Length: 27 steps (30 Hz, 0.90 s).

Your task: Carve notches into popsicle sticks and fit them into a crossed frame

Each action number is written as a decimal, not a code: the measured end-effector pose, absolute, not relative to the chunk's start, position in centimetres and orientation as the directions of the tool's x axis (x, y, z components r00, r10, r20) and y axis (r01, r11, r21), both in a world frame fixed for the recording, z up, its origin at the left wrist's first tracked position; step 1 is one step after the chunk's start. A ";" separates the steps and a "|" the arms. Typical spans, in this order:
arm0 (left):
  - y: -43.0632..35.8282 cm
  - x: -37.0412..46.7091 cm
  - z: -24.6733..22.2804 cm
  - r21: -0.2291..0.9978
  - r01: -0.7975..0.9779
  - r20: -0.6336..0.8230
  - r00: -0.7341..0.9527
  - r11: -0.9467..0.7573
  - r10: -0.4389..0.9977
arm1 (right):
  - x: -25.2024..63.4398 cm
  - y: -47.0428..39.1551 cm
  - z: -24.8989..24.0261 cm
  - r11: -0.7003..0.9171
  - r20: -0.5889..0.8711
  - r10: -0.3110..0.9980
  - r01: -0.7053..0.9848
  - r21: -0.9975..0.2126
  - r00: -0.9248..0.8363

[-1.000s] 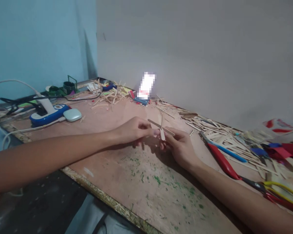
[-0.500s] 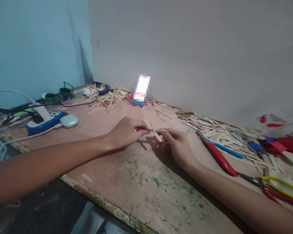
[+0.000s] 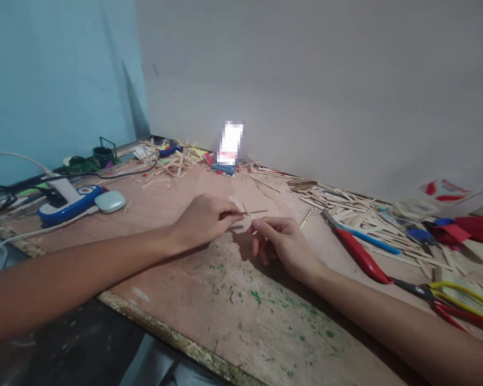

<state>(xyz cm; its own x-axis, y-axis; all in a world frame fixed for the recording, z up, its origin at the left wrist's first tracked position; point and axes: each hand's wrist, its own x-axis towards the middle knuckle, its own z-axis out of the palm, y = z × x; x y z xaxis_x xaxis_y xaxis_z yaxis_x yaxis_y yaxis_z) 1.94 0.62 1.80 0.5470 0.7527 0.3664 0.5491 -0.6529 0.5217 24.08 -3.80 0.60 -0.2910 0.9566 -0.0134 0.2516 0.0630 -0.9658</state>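
Observation:
Between my hands, above the tabletop, is a small piece of thin crossed wooden sticks [image 3: 260, 211]. My left hand [image 3: 203, 217] pinches its left end between thumb and fingers. My right hand [image 3: 284, 238] has its thumb and forefinger closed at the near end of the crossing stick, the other fingers curled below. A pale rounded stick end [image 3: 236, 201] shows just beyond my left fingertips. The fingers hide part of the joint.
To the right lie red-handled pliers [image 3: 360, 254], scissors [image 3: 421, 289] with yellow and red handles, a blue tool [image 3: 372, 240] and many loose wooden sticks [image 3: 356, 214]. A lit phone [image 3: 230, 142] leans at the back. A blue power strip [image 3: 70, 206] with cables sits left.
The crossed piece has turned: its broad rounded end pointed toward me near my right hand and now points away. My right fingers have shifted left, closer to my left fingertips.

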 end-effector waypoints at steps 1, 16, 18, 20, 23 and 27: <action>0.5 2.0 1.8 0.513 0.555 0.365 0.549 -0.654 0.752 | 23.9 -3.9 0.5 0.056 -0.012 0.960 0.232 -0.971 -0.280; 0.3 1.4 2.7 0.461 0.481 0.563 0.491 -0.746 0.665 | 24.3 -3.7 -0.1 -0.003 -0.056 0.957 0.183 -0.983 -0.284; 0.6 1.0 3.5 0.453 0.380 0.599 0.540 -0.806 0.591 | 24.6 -3.6 -0.2 -0.014 -0.073 0.947 0.188 -0.982 -0.311; 0.8 0.8 3.9 0.458 0.278 0.584 0.622 -0.844 0.522 | 24.9 -3.5 -0.3 -0.023 -0.088 0.935 0.189 -0.982 -0.343; 1.2 0.7 3.9 0.511 0.200 0.505 0.718 -0.836 0.480 | 25.1 -3.3 -0.5 -0.034 -0.103 0.920 0.186 -0.982 -0.378; 1.4 0.7 3.5 0.584 0.186 0.410 0.772 -0.790 0.485 | 25.1 -3.2 -0.6 -0.046 -0.114 0.913 0.179 -0.983 -0.391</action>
<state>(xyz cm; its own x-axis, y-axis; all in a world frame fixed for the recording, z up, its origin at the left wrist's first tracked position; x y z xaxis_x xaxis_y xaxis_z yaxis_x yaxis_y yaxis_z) 0.66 1.37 3.47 0.7721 0.4853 0.4104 0.1859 -0.7899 0.5844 25.06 -3.22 -0.56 -0.3907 0.9134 -0.1141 0.1795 -0.0459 -0.9827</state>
